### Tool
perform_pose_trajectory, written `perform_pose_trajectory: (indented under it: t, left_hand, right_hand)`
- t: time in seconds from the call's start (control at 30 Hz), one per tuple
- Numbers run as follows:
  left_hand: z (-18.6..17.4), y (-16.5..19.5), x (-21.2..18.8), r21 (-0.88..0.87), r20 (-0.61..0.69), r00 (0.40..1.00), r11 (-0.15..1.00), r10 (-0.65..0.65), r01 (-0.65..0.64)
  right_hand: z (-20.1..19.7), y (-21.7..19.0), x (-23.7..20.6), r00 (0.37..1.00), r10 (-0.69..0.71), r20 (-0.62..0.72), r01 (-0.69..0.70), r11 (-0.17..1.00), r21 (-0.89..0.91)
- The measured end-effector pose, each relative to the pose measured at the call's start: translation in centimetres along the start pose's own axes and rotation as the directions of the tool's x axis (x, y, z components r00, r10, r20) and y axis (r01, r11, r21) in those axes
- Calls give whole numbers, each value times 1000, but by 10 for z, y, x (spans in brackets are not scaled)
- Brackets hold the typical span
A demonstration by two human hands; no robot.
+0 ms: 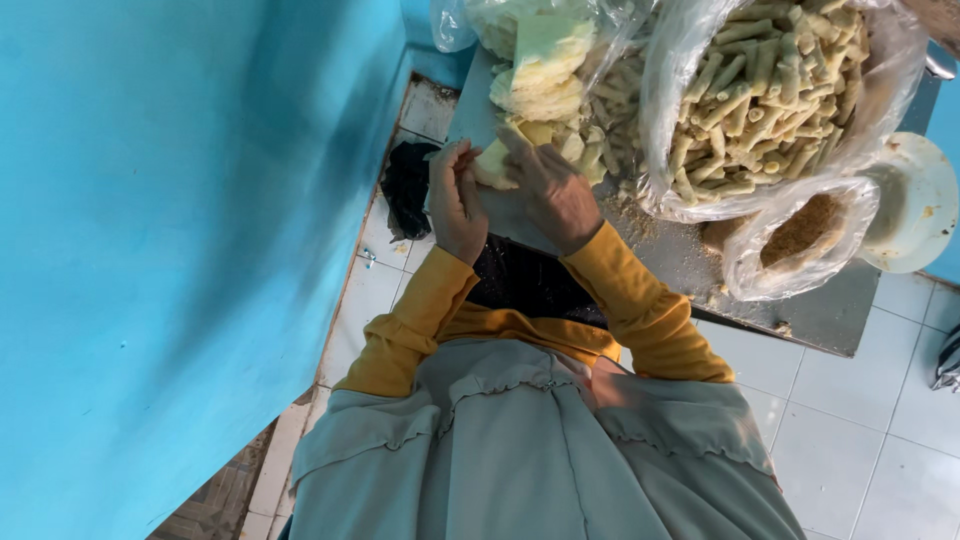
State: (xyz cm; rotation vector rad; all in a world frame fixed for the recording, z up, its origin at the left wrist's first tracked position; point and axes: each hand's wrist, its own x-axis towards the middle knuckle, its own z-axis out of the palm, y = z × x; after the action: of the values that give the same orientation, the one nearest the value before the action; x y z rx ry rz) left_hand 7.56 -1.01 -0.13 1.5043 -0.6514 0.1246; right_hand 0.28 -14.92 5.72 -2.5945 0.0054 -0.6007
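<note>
Holding a pale yellow sheet [493,163] between both hands at the near edge of the metal table [820,310]. Left hand [455,200]: fingers curled, tips touching the sheet's left edge, grip partly closed. Right hand [548,190]: laid over the sheet from the right, fingers bent down onto it; how tightly it pinches cannot be told, since the back of the hand hides the fingertips. Both sleeves are mustard yellow.

Just beyond the hands lies a stack of similar pale sheets [545,65], partly under clear plastic. Loose rolled sticks [590,150] lie between the stack and the hands. To the right, 1 large clear bag of rolled sticks [770,90] sits open; beside it, nearer the table's edge, 1 smaller bag of brown crumbs [800,235]. A white plate [920,200] rests at the far right. Blue wall [180,250] on the left.
</note>
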Motion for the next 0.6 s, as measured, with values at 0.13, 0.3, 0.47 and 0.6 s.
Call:
perform_pose_trajectory:
  t: [0.13, 0.3, 0.47, 0.6]
  left_hand:
    - [4, 2, 3, -22, -13, 1000, 1000, -9, 8]
    - [17, 3, 9, 187, 17, 1000, 982, -13, 9]
    - [16, 0, 9, 291, 56, 995, 955, -80, 60]
    - [13, -2, 6, 315, 88, 995, 949, -40, 10]
  right_hand:
    - [1, 16, 1, 995, 85, -55, -73, 979, 190]
    - [2, 33, 2, 964, 260, 60, -248, 793, 557]
    - [-59, 30, -11, 949, 314, -33, -84, 351, 933]
    - [-107, 11, -45, 921, 150, -361, 35, 887, 459]
